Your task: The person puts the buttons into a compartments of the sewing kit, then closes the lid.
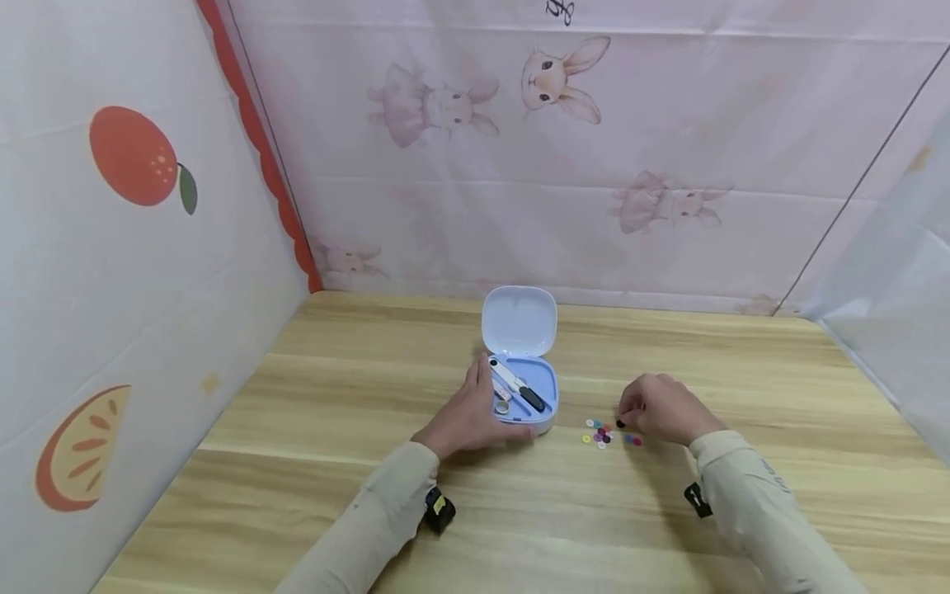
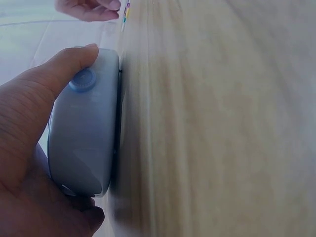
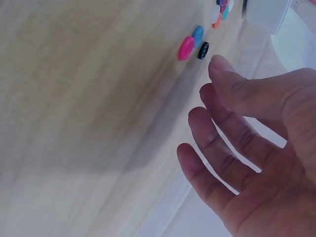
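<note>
The right hand (image 1: pixel 668 406), fingers loosely bent and holding nothing, has a black button (image 3: pixel 203 50) just beyond its thumb tip. That disc should be light, stiff and perhaps slippery, best pinched by its rim; it looks small, round and dark. Beside it lie blue (image 3: pixel 198 36) and pink (image 3: pixel 186 48) buttons. Farther off, the left hand (image 1: pixel 467 421) grips a pale-blue case (image 2: pixel 81 133), lid (image 1: pixel 519 320) raised.
</note>
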The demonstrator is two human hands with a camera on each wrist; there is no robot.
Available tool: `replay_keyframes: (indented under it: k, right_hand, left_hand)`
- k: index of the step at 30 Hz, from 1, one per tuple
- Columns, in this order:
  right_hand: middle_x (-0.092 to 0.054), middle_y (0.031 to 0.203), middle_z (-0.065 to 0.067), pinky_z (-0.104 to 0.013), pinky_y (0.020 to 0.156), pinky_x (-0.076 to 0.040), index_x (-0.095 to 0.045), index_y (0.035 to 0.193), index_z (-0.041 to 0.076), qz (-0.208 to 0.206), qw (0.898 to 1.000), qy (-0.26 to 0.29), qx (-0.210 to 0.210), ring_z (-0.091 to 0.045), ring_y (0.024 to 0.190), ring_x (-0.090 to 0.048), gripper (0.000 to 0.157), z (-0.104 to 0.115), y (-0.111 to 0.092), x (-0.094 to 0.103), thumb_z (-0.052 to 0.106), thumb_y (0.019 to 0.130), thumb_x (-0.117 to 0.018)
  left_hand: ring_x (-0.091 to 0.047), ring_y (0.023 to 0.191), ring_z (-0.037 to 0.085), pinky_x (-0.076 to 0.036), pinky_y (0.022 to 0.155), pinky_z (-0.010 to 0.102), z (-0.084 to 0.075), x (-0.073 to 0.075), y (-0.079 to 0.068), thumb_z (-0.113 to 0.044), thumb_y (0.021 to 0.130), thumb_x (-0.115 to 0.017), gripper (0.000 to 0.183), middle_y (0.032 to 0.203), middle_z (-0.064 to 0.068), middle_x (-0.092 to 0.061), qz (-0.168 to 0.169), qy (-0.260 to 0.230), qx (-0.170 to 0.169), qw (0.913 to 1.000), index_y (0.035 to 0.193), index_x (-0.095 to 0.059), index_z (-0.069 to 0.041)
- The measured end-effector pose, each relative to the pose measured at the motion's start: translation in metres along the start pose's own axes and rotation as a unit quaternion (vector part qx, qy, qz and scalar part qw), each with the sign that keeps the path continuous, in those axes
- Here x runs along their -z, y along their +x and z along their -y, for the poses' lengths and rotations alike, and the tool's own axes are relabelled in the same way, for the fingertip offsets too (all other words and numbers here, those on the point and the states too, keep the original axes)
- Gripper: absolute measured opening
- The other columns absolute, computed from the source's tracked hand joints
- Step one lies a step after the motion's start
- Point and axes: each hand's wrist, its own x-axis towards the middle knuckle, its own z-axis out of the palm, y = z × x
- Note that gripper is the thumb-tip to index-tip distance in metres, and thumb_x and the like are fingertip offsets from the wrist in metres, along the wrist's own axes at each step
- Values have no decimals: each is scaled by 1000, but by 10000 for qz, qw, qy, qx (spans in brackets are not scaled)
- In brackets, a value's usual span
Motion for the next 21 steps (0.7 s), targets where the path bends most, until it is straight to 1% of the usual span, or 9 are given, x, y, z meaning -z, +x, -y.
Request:
replay_keyframes:
  k: [4, 6, 9, 11, 14, 18, 21]
  right_hand:
    - [-70, 79, 3, -40, 72, -54, -79, 84, 11, -16, 10000, 43, 76, -13, 74, -60, 16, -2, 0, -1, -4, 83, -73]
    - [-71, 80, 3, -40, 73, -54, -80, 84, 11, 4, 10000, 51, 43, -13, 75, -60, 14, -2, 0, -2, -3, 84, -75]
    - [-71, 80, 3, -41, 73, -53, -80, 82, 12, 36, 10000, 56, -50, -14, 75, -61, 13, 2, 2, -3, 0, 84, -77]
    - [-71, 79, 4, -41, 73, -53, -80, 82, 12, 46, 9999, 46, -116, -14, 75, -61, 12, 3, 3, -5, 0, 83, -78]
    - [-71, 78, 4, -41, 72, -53, -80, 82, 13, 49, 9998, 56, -176, -14, 74, -61, 12, 4, 4, -6, 1, 83, -79]
    - [-72, 80, 3, -44, 75, -55, -81, 84, 12, 40, 9996, 92, -268, -16, 76, -64, 10, 4, 5, -7, 2, 83, -79]
    - [-75, 83, 1, -47, 79, -56, -81, 86, 11, -2, 9994, 70, -346, -19, 80, -67, 9, 2, 7, -6, 3, 84, -79]
  left_hand:
    - [-44, 132, 30, -43, 108, 45, 0, -1, 1, -61, 72, -84, 140, 165, 15, -12, 6, -59, -65, 10000, 161, 7, -5]
    - [-46, 128, 29, -44, 106, 44, 0, -1, 2, -60, 72, -85, 138, 161, 15, -17, -11, -79, -146, 9999, 161, 6, -6]
    - [-47, 125, 27, -45, 104, 42, 1, 2, 1, -60, 73, -84, 136, 157, 14, -21, -23, -66, -198, 9998, 161, 4, -7]
    - [-47, 125, 27, -45, 104, 42, 1, 3, 1, -61, 73, -84, 136, 157, 14, -21, 6, -70, -188, 9998, 161, 5, -8]
    - [-46, 128, 28, -44, 107, 43, 1, 4, 0, -62, 73, -84, 138, 161, 14, -17, 64, -74, -85, 9999, 162, 8, -8]
    - [-42, 135, 31, -41, 109, 45, -1, 4, 1, -62, 72, -84, 141, 166, 14, -9, 133, -98, 39, 9999, 161, 11, -7]
    - [-43, 135, 32, -41, 110, 46, -2, 4, 3, -62, 72, -84, 141, 166, 15, -9, 130, -91, 81, 9998, 161, 10, -7]
